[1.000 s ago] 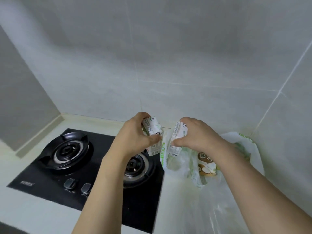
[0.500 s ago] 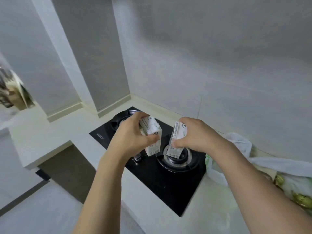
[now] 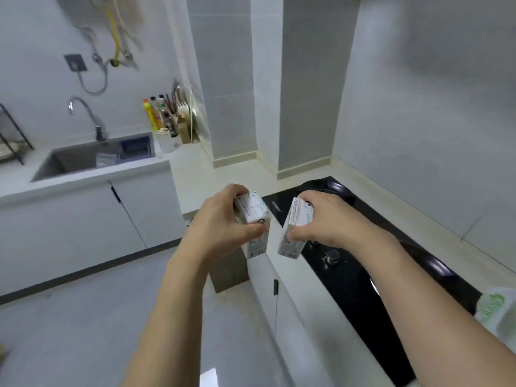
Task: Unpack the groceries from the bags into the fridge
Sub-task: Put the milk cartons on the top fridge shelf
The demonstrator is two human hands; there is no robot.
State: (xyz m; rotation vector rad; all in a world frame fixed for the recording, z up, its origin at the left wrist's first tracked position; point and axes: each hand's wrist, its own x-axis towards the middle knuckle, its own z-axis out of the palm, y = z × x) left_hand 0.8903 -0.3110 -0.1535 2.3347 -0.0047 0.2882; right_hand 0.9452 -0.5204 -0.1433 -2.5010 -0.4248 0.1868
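My left hand (image 3: 220, 227) grips a small white carton (image 3: 255, 219) with green print, thumb across its front. My right hand (image 3: 324, 222) holds a second white carton (image 3: 293, 233) of the same kind, fingers curled over its top. Both cartons hang in the air side by side above the counter's front edge, left of the stove. A sliver of the white plastic grocery bag (image 3: 495, 308) with green print shows at the right edge on the counter. No fridge is in view.
A black gas stove (image 3: 363, 275) lies in the white counter on the right. A sink (image 3: 83, 160) with a faucet (image 3: 89, 115) sits at the far left, bottles and a knife block (image 3: 170, 118) beside it. Grey floor (image 3: 83, 317) spreads below, white cabinets along it.
The view has swung left, away from the bag and wall toward the sink and floor. Both hands still hold their cartons and have carried them leftward past the stove.
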